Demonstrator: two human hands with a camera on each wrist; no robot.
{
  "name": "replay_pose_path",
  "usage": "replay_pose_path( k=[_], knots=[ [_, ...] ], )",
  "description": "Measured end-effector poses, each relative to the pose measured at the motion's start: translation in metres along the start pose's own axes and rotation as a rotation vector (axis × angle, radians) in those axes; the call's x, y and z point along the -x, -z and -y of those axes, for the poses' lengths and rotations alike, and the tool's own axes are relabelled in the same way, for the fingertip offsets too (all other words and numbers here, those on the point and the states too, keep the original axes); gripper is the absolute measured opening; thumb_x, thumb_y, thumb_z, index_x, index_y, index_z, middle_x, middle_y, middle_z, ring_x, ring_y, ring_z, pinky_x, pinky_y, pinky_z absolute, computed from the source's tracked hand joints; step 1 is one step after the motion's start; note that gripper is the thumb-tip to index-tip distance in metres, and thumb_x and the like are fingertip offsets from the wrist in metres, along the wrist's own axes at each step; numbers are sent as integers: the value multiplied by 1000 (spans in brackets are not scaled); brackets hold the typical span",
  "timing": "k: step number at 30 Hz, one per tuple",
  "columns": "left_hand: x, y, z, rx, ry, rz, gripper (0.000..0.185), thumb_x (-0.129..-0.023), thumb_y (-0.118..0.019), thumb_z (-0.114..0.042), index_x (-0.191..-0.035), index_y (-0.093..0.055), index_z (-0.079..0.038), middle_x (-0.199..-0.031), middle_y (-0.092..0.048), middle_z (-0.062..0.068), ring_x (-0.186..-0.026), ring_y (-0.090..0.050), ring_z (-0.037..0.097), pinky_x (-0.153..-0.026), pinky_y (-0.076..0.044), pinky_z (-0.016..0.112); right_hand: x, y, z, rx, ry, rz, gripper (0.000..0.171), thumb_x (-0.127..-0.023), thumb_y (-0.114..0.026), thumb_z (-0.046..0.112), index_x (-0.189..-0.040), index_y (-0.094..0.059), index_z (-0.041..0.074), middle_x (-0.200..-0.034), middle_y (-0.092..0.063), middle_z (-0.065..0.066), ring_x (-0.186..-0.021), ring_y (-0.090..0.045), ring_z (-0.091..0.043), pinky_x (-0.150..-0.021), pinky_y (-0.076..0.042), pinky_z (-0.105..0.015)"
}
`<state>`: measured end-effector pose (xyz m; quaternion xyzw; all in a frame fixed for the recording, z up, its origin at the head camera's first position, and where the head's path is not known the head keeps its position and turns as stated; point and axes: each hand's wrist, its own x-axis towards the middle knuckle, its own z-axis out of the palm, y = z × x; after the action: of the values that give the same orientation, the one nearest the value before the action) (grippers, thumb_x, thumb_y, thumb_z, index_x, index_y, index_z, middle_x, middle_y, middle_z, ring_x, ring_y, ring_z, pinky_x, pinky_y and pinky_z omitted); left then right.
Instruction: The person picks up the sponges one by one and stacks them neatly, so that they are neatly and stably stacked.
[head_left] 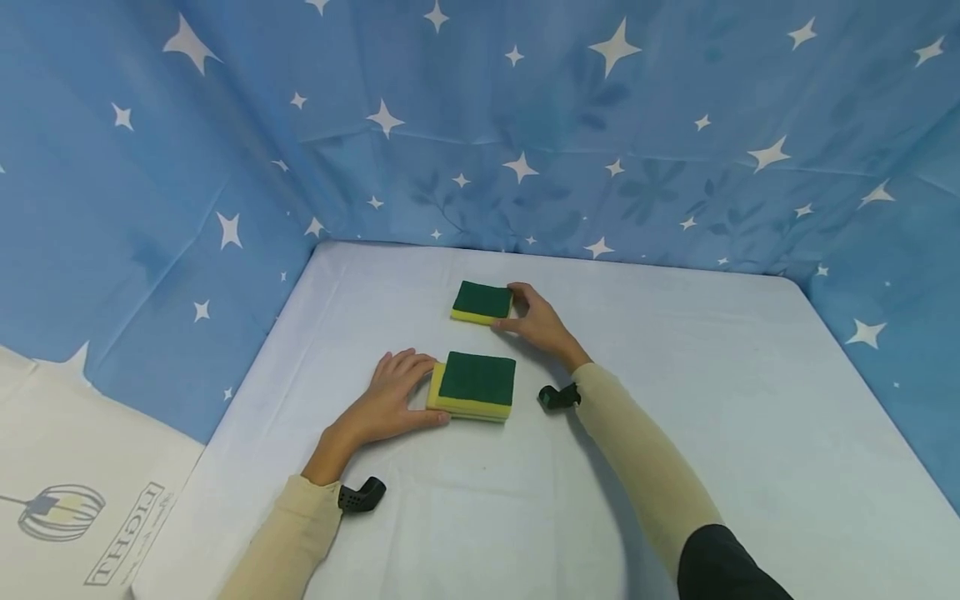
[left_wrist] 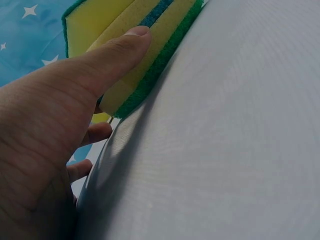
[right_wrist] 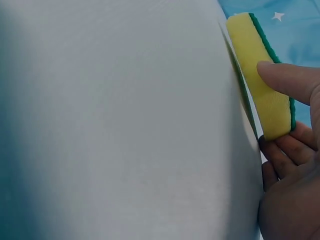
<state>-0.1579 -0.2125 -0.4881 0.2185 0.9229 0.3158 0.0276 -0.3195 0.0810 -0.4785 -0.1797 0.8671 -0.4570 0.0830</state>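
Two or more sponges lie stacked mid-table, a yellow sponge with a green scouring top (head_left: 477, 379) uppermost and set slightly askew over the yellow layer beneath. My left hand (head_left: 393, 398) holds the stack from its left side, thumb along the near face. In the left wrist view that thumb presses the yellow side of the sponge stack (left_wrist: 165, 47); a green layer faces the tablecloth. Farther back, my right hand (head_left: 542, 323) pinches a single green-topped sponge (head_left: 482, 300) by its right end. The right wrist view shows the thumb on this sponge's yellow side (right_wrist: 267, 107), green face away from the table.
A white cloth covers the table (head_left: 712, 400). Blue star-patterned curtain (head_left: 517, 125) hangs behind it and at both sides. Cream printed fabric (head_left: 82, 475) lies at the lower left. Each wrist wears a small black camera (head_left: 362, 495).
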Motion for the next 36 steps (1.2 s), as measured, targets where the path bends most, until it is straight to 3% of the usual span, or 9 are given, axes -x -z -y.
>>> replay_pose_path(
  k=[10, 23, 36],
  knots=[
    [0, 0, -2, 1, -8, -5, 85, -88, -82, -57, -153, -54, -10, -156, -49, 14, -157, -24, 44, -127, -2, 65, 9, 8, -1, -44, 14, -27, 85, -93, -86, 28, -159, -41, 1, -149, -53, -20, -137, -50, -36, -117, -39, -55],
    [1, 0, 1, -10, -10, -8, 87, -87, -83, -57, -154, -54, -10, -156, -49, 14, -157, -24, 44, -127, -2, 65, 24, 17, -10, -83, 5, -37, 84, -92, -87, 27, -157, -40, 0, -148, -52, -20, -139, -50, -37, -120, -37, -52],
    [0, -1, 1, -16, -11, -9, 86, -87, -82, -59, -153, -54, -11, -155, -49, 13, -157, -24, 44, -127, -3, 65, 48, 24, -3, -155, 54, -20, 82, -93, -85, 20, -157, -39, -1, -145, -52, -22, -131, -54, -39, -112, -45, -54]
  ],
)
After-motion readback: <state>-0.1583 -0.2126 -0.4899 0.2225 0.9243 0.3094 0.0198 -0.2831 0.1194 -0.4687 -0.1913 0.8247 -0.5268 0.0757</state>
